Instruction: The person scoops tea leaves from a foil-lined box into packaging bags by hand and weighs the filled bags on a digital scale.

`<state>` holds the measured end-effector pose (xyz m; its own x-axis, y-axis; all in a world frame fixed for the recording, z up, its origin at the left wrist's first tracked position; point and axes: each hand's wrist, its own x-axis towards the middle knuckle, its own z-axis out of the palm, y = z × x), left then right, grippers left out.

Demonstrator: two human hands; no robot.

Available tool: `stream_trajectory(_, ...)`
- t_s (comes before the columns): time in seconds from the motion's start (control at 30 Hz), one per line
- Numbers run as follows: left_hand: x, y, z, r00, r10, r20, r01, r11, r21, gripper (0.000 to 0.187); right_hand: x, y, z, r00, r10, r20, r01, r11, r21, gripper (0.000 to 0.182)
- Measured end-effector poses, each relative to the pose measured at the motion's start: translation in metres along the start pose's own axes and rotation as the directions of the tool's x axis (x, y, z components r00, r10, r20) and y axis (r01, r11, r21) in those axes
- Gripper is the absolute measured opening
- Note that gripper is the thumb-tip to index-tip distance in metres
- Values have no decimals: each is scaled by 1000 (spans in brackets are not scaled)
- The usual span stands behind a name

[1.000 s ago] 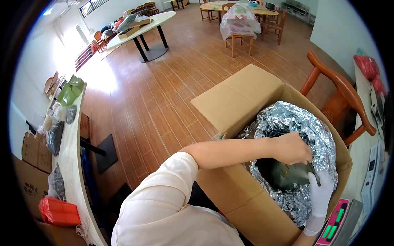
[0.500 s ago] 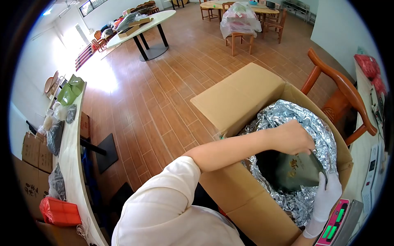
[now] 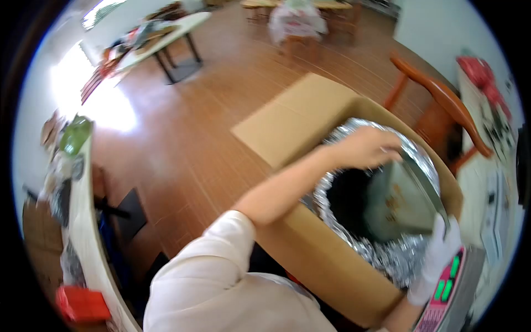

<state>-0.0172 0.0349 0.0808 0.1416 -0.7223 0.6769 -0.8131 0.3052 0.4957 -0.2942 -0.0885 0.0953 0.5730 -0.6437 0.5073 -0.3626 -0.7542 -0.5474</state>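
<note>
A grey-green pouch [image 3: 406, 202] with gold characters stands tilted, its edge up, in a foil-lined cardboard box [image 3: 326, 260]. My bare left hand [image 3: 368, 146] reaches over the box and grips the pouch's upper corner between thumb and fingers. My right hand [image 3: 444, 240], in a white glove, pinches the opposite corner at the lower right. The pouch's edge runs taut between both hands. Crumpled silver foil [image 3: 381, 255] surrounds it. Left of the pouch lies a dark area [image 3: 348, 202]; what fills it cannot be made out.
A scale with a pink panel and green displays [image 3: 445, 282] stands right beside the box. Behind the box is a wooden chair [image 3: 442, 94]. A long table [image 3: 83, 193] with bags runs along the left; a red bag [image 3: 83, 304] sits near its front end.
The view has shifted and blurred. Both hands still hold the pouch; its edge has lifted and straightened, showing more of the printed face and of the dark area beside it.
</note>
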Motion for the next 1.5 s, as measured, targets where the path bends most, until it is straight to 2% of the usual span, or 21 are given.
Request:
stream_trajectory(0.07,3,8,2,997,-79,-8,78,992,-98,17,0,-23,0,984,175,14,-174,956,235,25)
stream_trajectory(0.1,2,4,9,948,-316,24,306,892,-331,16,0,-31,0,989,149,12,-146,945,294,25)
stream_trajectory(0.13,2,0,4,964,-265,9,254,914,-316,14,1,-32,1,982,185,40,-188,933,307,26)
stream_trajectory(0.23,7,10,10,950,-309,-39,239,802,-547,14,7,-12,18,999,-43,15,33,920,390,24)
stream_trajectory(0.3,5,5,8,944,-319,-81,192,732,-653,18,16,-13,27,972,-171,159,126,957,260,24)
stream_trajectory(0.33,5,7,6,934,-351,-71,212,702,-680,17,16,-15,26,975,-160,154,119,962,245,24)
stream_trajectory(0.4,2,4,9,930,-363,-58,222,679,-700,17,16,-16,28,953,122,279,-241,861,448,26)
stream_trajectory(0.53,0,10,18,928,-370,-39,233,661,-713,16,8,-22,29,980,171,101,-199,821,535,28)
stream_trajectory(0.63,2,17,14,949,-312,-46,189,679,-709,12,1,-23,16,994,-78,-75,92,975,204,18)
stream_trajectory(0.7,3,24,1,968,-242,69,251,908,-336,10,-6,-30,13,919,-359,-164,357,933,-40,11)
stream_trajectory(0.73,3,21,0,998,-48,50,57,982,-179,12,-8,-33,16,887,-440,-139,427,897,-114,12)
stream_trajectory(0.8,2,37,3,984,77,161,-60,992,-108,11,-14,-38,23,848,-529,-14,505,817,-278,15)
stream_trajectory(0.83,-1,46,7,944,188,272,-184,982,-41,11,-17,-39,27,857,-516,-17,489,823,-290,15)
stream_trajectory(0.93,-5,62,24,909,232,347,-241,970,-16,7,-24,-39,30,871,-492,-9,468,833,-296,16)
stream_trajectory(1.03,-4,68,25,912,304,274,-287,953,-102,12,-35,-50,19,950,-272,-152,277,961,8,11)
stream_trajectory(1.17,-4,69,20,922,316,224,-305,949,-83,20,-45,-52,13,912,-399,-94,352,881,-315,15)
stream_trajectory(1.27,0,65,8,952,290,100,-294,955,28,15,-50,-61,-17,931,-336,-140,273,899,-341,14)
stream_trajectory(1.3,0,60,2,959,284,14,-284,952,113,12,-51,-60,-32,890,-372,-265,268,894,-358,14)
stream_trajectory(1.33,-3,42,2,956,294,13,-294,951,94,12,-50,-60,-46,829,-413,-376,272,887,-373,14)
stream_trajectory(1.4,-3,-3,8,993,74,-92,-99,947,-306,9,-58,-59,-80,741,-513,-433,274,820,-503,12)
stream_trajectory(1.5,-3,-27,13,998,-61,-13,54,952,-301,18,-84,-42,-159,659,-601,-452,132,684,-718,13)
